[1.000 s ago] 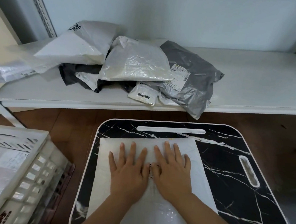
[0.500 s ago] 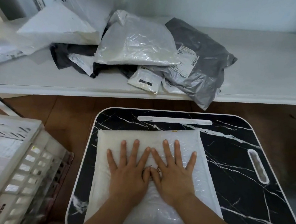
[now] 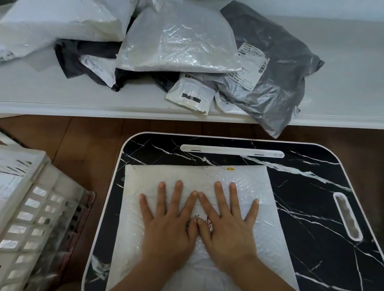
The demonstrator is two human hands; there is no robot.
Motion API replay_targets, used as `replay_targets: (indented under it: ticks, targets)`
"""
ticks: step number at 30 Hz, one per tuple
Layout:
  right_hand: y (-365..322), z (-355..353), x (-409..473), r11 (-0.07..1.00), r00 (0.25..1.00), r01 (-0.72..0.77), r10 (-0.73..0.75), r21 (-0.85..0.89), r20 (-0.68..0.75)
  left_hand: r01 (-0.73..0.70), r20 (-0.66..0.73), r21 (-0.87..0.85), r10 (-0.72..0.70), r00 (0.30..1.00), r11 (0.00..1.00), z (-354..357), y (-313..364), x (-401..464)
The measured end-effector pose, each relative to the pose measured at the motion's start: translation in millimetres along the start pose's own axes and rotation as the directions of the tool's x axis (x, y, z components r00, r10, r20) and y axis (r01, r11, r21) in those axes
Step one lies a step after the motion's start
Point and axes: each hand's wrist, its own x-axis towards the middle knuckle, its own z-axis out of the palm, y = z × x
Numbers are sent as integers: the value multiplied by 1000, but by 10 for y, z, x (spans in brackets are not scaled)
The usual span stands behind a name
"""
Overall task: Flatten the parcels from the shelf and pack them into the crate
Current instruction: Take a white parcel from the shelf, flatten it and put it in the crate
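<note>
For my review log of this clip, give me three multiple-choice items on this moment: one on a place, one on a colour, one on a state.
1. Where does the white bubble-wrap parcel lie?
A. on the black marble-patterned tray table
B. in the crate
C. on the shelf

2. What colour is the slatted plastic crate at lower left?
A. blue
B. white
C. black

3. How are the left hand and right hand?
A. both clenched in fists
B. one lifting a parcel
C. both flat with fingers spread on the parcel

Key: 1 A, the parcel rests on the marbled top; 2 B, its lattice wall is white; 3 C, both palms press down side by side.
</note>
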Motion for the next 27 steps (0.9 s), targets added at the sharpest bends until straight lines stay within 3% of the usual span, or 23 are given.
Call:
replay_targets:
  ticks: [9,15,22,27]
  targets:
    - [6,-96,115,999,1000,3,-2,45,-25,6,1,-4,-6,1000,1000,0,3,1]
    - [31,-122,448,970,969,244,-244,-17,28,8,0,5,-8,1000,1000,23,1,14]
    - [167,-186,534,970,961,240,-242,31,130,26,29,14,-26,999,1000,18,2,30]
    - [313,-235,292,994,983,99,-104,44,151,28,33,27,-29,999,999,16,-1,39]
